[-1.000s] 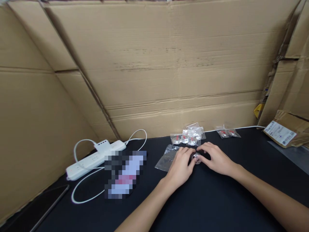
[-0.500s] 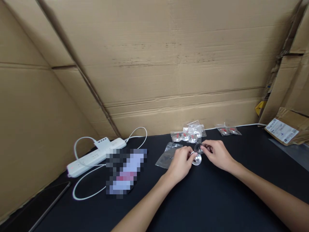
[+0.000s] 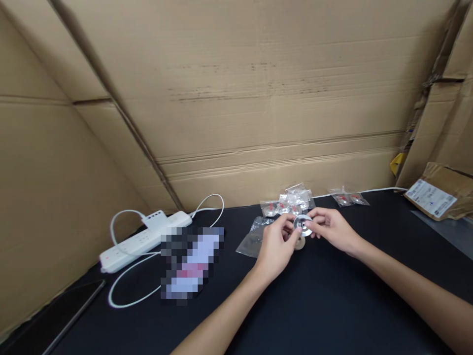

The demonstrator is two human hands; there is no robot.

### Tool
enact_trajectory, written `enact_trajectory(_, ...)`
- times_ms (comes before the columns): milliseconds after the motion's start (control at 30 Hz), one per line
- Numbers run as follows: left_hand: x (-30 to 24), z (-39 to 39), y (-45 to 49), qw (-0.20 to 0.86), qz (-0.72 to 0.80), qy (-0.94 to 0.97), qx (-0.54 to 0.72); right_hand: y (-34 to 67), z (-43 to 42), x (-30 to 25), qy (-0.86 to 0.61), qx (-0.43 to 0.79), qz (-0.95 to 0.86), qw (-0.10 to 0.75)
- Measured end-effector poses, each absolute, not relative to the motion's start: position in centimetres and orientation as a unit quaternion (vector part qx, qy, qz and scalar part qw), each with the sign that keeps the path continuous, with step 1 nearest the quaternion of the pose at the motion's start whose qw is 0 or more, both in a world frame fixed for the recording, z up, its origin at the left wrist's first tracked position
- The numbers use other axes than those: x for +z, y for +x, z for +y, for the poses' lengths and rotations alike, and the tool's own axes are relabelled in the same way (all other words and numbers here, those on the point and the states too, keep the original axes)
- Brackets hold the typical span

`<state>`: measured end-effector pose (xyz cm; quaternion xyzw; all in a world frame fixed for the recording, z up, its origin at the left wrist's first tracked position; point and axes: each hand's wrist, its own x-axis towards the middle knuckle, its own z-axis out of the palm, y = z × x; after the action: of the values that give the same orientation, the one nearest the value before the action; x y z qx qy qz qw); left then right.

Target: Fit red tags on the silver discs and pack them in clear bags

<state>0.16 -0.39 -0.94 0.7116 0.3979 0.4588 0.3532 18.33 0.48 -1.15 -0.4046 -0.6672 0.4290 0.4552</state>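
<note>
A shiny round metal disc [image 3: 303, 230] with a small hole at its centre faces me, raised between my two hands. My right hand [image 3: 330, 228] pinches its right side, with the thumb on its face. My left hand [image 3: 276, 242] has its thumb and fingers closed at the disc's left edge. Below it, close to my left thumb, shows part of a second, duller round disc [image 3: 300, 243]; whether it rests on the table or in my fingers I cannot tell. An opened clear plastic bag [image 3: 250, 239] lies flat just left of my left hand.
Behind my hands lie several clear packets [image 3: 271, 209] with shiny round pieces and red bits. Two similar packets [image 3: 349, 198] sit farther right. A white power strip [image 3: 138, 245] with cables, a blurred-out item [image 3: 195, 261] and a labelled cardboard parcel [image 3: 434, 195] are on the black table [image 3: 325, 305].
Both hands have come together. The two discs, held side by side before, now overlap, with a shiny one uppermost and facing me. The view has shifted slightly.
</note>
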Motion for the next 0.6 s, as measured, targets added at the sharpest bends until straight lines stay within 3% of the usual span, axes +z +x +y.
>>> enact_trajectory(100,-1.4,0.4,0.1,0.423,0.398,0.646,0.495,19.6,0.8,-0.6,-0.417,0.347,-0.723,0.427)
enact_trajectory(233,-1.3,1.1,-0.1,0.479,0.416,0.563,0.529,22.8,1.8,-0.1,-0.466,0.122,-0.819,0.313)
enact_trajectory(367,-0.5,0.8,-0.3,0.53,0.41,0.501,0.547,24.5,2.2,-0.2,-0.47,0.119,-0.842,0.237)
enact_trajectory(600,0.1,0.2,-0.2,0.611,0.389,0.409,0.555,23.7,2.1,-1.3,-0.468,0.121,-0.85,0.21)
